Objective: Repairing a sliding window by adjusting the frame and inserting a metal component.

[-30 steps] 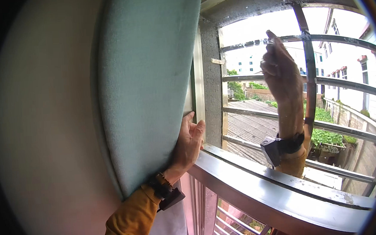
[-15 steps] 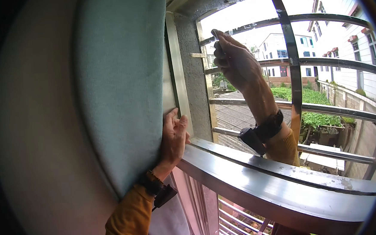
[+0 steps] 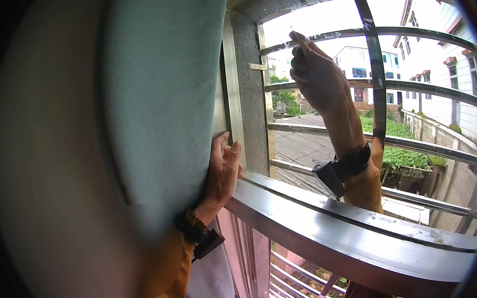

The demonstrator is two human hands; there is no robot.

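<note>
My left hand (image 3: 222, 174) is at the metal window frame (image 3: 233, 105) beside the pale teal curtain (image 3: 162, 99), fingers curled at the frame's edge, index fingertip resting on it. My right hand (image 3: 318, 70) is raised at the upper barred opening, in front of the top horizontal bar (image 3: 338, 34), which has white flecks. Its fingers are bunched, and a thin item, too small to make out, shows at the fingertips. A dark strapped device sits on each wrist.
A wide metal rail (image 3: 330, 225) crosses below the opening, with more bars beneath it. A dark vertical bar (image 3: 374, 59) crosses the horizontal ones. Outside are a corrugated roof (image 3: 298, 142), greenery (image 3: 403, 158), a wall and white buildings (image 3: 458, 86).
Over the last second the view has shifted, and my right hand has moved left along the top bar, then slightly right. My left hand stays at the frame beside the curtain.
</note>
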